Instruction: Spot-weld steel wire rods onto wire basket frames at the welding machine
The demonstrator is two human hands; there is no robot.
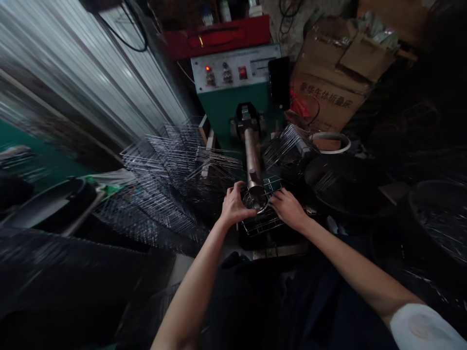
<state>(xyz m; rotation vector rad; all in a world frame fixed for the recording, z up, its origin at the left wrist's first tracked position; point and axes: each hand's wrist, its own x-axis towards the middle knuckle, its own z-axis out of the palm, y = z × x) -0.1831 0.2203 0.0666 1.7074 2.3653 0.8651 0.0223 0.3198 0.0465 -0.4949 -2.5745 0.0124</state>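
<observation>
A: Biggest 1st, clock on view ctr?
B: Green machine [233,107] at 12. Wire pile [164,189] at 9, carton [328,92] at 2, black basin [343,189] at 3.
A: And the rack [255,224]?
B: At 5, nr ctr. Metal post [251,146] comes out fr. the machine; in this view its near end sits over the rack.
A: Who's on it?
B: One person, both arms in fr. below. L hand [233,206] at 6: thumb & fingers apart in a C, at the rack's L side. R hand [288,206] at 4: fingers bent onto the R side's wires. Whether either actually grips, can't tell.
A: Small stuff?
B: Black phone [279,82] at 1, upright by the machine's R edge. Ring [262,210] at 5, btwn L & R hands, L thumb by its near edge. Tiniest: red lamp [207,68] at 11, lit.
</observation>
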